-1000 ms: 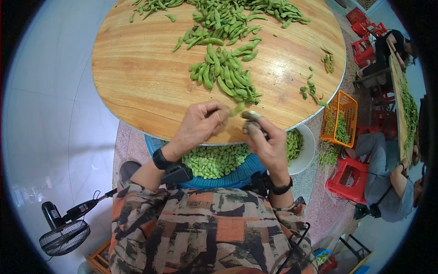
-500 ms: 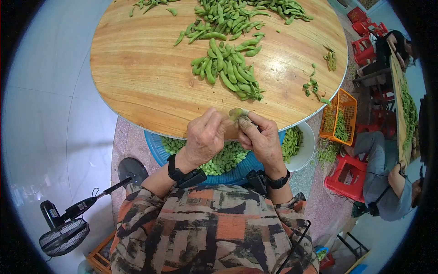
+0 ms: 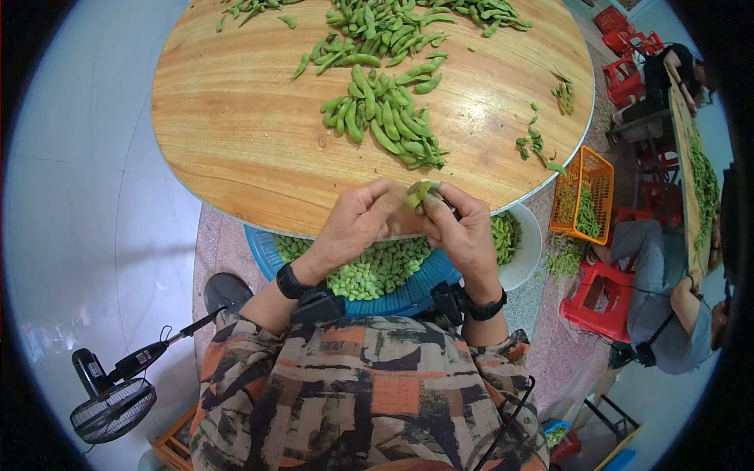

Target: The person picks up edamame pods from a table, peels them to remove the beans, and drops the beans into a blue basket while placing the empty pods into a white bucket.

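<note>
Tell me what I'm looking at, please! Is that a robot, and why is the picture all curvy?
No robot here: these are a person's own two bare hands. A camera worn on the head looks forward and down, and the view looks bent and dark at the edges. On the wooden table lie piles of green pods. The right hand has a green pod in its grip. The left hand is close beside it; I can't tell whether it holds anything. Below the table's edge, a blue tub contains pale green beans.
</note>
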Demonstrator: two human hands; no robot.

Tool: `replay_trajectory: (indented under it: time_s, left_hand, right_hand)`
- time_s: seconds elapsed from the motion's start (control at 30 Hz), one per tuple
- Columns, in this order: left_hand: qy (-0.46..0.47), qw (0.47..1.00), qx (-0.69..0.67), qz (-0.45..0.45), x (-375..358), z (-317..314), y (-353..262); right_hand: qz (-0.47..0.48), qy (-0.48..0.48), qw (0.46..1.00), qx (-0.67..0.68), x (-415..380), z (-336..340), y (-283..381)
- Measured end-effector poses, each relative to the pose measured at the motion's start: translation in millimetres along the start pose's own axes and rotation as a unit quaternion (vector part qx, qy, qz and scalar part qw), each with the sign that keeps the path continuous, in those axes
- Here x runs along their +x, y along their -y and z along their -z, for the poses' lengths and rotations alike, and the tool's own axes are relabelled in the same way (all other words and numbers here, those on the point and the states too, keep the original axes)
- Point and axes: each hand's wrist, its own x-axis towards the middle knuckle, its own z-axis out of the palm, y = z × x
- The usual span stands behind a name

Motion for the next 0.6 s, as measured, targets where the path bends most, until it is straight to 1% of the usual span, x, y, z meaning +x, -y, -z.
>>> replay_trajectory:
  time_s: [0.03,0.07,0.1,0.13,0.17,0.27,0.3,0.37,0.4,0.47,0.5,0.57,0.6]
  left_hand:
    - [-0.084,0.958,0.221,-0.163,7.5,-6.9,-4.5]
    - [-0.162,0.835,0.423,-0.312,11.3,-11.4,-9.1]
    - [-0.162,0.835,0.423,-0.311,11.3,-12.3,-15.6]
    - [-0.124,0.851,0.444,-0.251,10.5,-12.6,-22.9]
    - [-0.085,0.863,0.462,-0.188,10.1,-12.6,-28.0]
    - [-0.07,0.857,0.477,-0.183,11.5,-12.5,-32.6]
    - [-0.069,0.858,0.476,-0.183,11.6,-12.4,-32.7]
    - [-0.037,0.787,0.565,-0.243,10.1,-11.4,-32.9]
    - [-0.039,0.788,0.565,-0.241,8.8,-12.1,-34.1]
    - [0.003,0.743,0.601,-0.294,6.8,-14.2,-37.8]
    - [0.002,0.743,0.601,-0.294,7.4,-13.5,-36.1]
    - [-0.01,0.774,0.568,-0.279,9.8,-11.0,-31.3]
    - [-0.01,0.774,0.569,-0.278,9.6,-10.0,-31.4]
  right_hand:
    - [0.065,-0.06,0.987,-0.137,1.3,-3.2,0.4]
    - [0.065,-0.061,0.987,-0.136,1.8,-3.8,0.9]
    - [0.122,-0.059,0.968,-0.212,2.8,-4.4,1.7]
    - [0.179,-0.057,0.939,-0.287,3.8,-4.9,2.9]
    - [0.18,-0.057,0.939,-0.286,4.1,-5.1,4.1]
    - [0.178,-0.061,0.937,-0.293,3.8,-3.6,6.1]
    - [0.187,-0.049,0.932,-0.307,3.8,-1.3,6.7]
    - [0.195,-0.034,0.926,-0.32,2.8,-0.2,8.2]
    - [0.197,-0.028,0.926,-0.32,2.0,-0.9,9.9]
    - [0.2,-0.021,0.926,-0.319,2.2,-1.3,10.9]
    - [0.199,-0.021,0.927,-0.319,2.9,-1.0,10.9]
    - [0.2,-0.02,0.927,-0.317,4.5,0.3,11.7]
    - [0.199,-0.012,0.926,-0.32,4.6,1.7,12.1]
